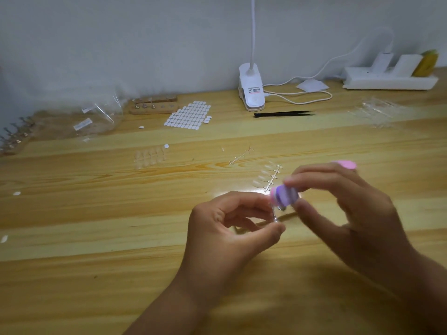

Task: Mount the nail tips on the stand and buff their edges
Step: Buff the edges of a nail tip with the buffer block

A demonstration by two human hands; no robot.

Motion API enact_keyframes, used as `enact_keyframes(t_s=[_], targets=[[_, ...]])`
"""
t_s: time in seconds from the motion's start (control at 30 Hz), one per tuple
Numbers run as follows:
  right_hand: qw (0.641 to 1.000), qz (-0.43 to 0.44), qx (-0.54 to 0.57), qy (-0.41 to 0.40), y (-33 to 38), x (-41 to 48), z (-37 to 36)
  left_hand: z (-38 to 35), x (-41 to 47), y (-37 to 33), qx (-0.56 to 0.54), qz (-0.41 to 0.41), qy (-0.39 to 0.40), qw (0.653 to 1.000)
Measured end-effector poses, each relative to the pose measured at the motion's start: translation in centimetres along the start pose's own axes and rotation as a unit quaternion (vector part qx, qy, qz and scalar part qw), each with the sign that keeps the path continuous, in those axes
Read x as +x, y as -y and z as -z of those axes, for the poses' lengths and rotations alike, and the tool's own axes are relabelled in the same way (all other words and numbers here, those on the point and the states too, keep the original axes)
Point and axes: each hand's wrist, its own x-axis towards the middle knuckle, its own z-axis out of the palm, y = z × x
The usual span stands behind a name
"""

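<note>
Though smeared by motion, counted as two hands above the near right part of the bench (pixel 96 250). Pinching with the left hand (pixel 232 221), thumb and forefinger curled on one thin clear stick (pixel 276 215); upper end too blurred to tell more. Gripping with the right hand (pixel 338 201), fingers and thumb curled round one pink-and-purple buffer (pixel 284 195), just above the stick's upper end. Wide bare wood along the near edge and leftward of the hands.

Just beyond the knuckles, one strip of nail tips (pixel 267 176), about five on it. Farther, one bare sprue (pixel 240 155). Toward the middle, one more cluster of clear tips (pixel 150 157). At least four loose white ovals (pixel 16 193) scattered leftward.

Near the far edge: one sheet of white tabs (pixel 187 114), one wooden stand (pixel 153 106) with three metal pegs, one pair of black tweezers (pixel 284 114), one clip lamp (pixel 251 90). At the far right corner, one power strip (pixel 389 79).
</note>
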Motion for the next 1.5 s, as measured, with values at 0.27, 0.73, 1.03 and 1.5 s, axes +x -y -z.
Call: enact_keyframes(t_s=[0.27, 0.73, 1.03, 1.5], targets=[[0.998, -0.001, -0.069, -0.005, -0.7, -0.3, 0.6, 0.0, -0.1, 0.2, 0.009, 0.004, -0.005, 1.0], [0.994, 0.059, -0.069, 0.052, 0.2, -0.8, -0.5, -0.3, -0.4, -0.1, 0.099, -0.051, -0.002, 0.994], [0.997, 0.048, -0.039, 0.044, 0.6, -0.7, -0.4, -0.3, -0.4, -0.1, 0.102, -0.063, 0.007, 0.993], [0.997, 0.016, -0.067, -0.014, -0.7, -0.4, 0.6, 0.0, -0.1, 0.3, -0.028, -0.037, 0.025, 0.999]])
